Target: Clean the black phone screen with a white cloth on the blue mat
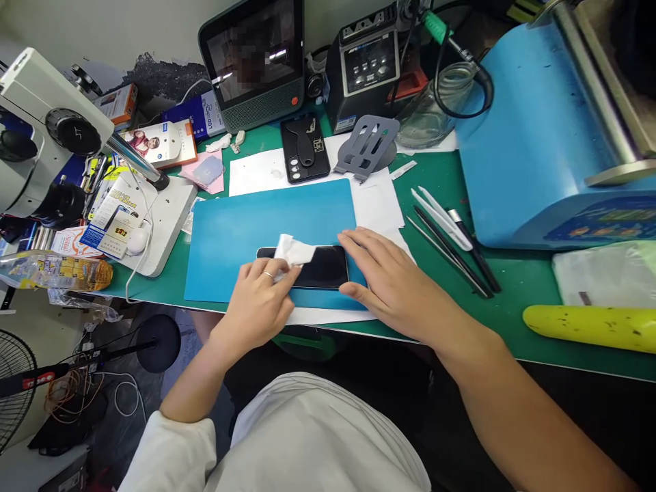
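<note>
A black phone (322,266) lies screen-up on a blue mat (240,225) near the front edge of the green bench. My left hand (259,301) pinches a small white wipe (293,251) and presses it on the phone's left half. A ring shows on one finger. My right hand (382,277) rests at the phone's right end, fingers curled around its edge and steadying it.
A black phone case (306,149) and a grey stand (367,143) lie behind the mat. Several thin tools (451,236) lie to the right. A blue roller machine (553,137), a microscope (46,130), a small screen (256,61) and a yellow cylinder (589,326) surround the mat.
</note>
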The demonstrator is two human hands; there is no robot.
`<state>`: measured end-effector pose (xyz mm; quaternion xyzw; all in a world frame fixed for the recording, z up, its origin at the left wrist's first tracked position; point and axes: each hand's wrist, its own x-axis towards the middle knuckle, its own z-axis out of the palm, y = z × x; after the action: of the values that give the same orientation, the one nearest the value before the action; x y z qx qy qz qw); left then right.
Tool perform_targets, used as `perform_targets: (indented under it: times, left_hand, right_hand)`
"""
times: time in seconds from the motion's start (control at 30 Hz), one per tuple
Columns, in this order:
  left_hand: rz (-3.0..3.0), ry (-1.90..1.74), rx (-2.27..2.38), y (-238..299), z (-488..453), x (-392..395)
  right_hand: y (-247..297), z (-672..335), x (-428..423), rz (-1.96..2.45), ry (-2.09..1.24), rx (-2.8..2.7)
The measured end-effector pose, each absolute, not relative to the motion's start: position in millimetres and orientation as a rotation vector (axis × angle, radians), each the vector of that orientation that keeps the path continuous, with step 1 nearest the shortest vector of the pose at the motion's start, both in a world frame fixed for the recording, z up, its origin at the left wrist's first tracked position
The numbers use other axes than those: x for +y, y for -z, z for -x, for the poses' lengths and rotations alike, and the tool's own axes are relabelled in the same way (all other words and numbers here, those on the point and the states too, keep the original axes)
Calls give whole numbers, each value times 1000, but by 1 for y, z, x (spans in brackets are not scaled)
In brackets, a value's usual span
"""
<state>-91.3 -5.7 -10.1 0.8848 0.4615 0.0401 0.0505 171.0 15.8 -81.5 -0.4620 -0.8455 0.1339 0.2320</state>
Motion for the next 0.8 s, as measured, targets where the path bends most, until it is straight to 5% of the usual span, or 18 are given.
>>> perform_targets:
  times: [0.8]
  left_hand:
    - [-2638,-108,1452,5,124,-25]
  right_hand:
    - [78,-173,15,1279,-442,-2304]
